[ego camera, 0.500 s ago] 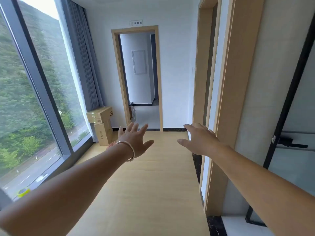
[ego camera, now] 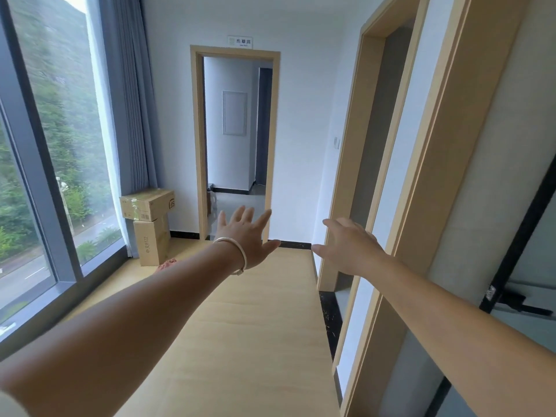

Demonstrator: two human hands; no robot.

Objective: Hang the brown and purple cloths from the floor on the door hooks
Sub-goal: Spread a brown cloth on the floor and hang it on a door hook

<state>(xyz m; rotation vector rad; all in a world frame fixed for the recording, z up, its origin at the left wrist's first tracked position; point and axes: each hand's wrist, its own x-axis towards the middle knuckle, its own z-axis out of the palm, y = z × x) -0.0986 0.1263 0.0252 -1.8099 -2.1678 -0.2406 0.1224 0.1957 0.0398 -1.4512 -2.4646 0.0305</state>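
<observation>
Cloth [ego camera: 167, 264] (only a small brownish bit shows) lies on the floor [ego camera: 240, 341] by the boxes [ego camera: 150, 224], ahead and to the left. Left hand [ego camera: 245, 236] is nearer it than right hand [ego camera: 349, 245]. Both hands reach forward, spread wide, holding nothing. No purple cloth shows.

Place: corridor of an office-like or lodging building | Evidence: room sign [ego camera: 239, 41] above an open doorway [ego camera: 237, 139]; full-height window [ego camera: 45, 164] with grey curtain [ego camera: 129, 94]; stacked cardboard boxes [ego camera: 149, 224]; pale wood floor [ego camera: 240, 341]; wood door frames [ego camera: 436, 188]
</observation>
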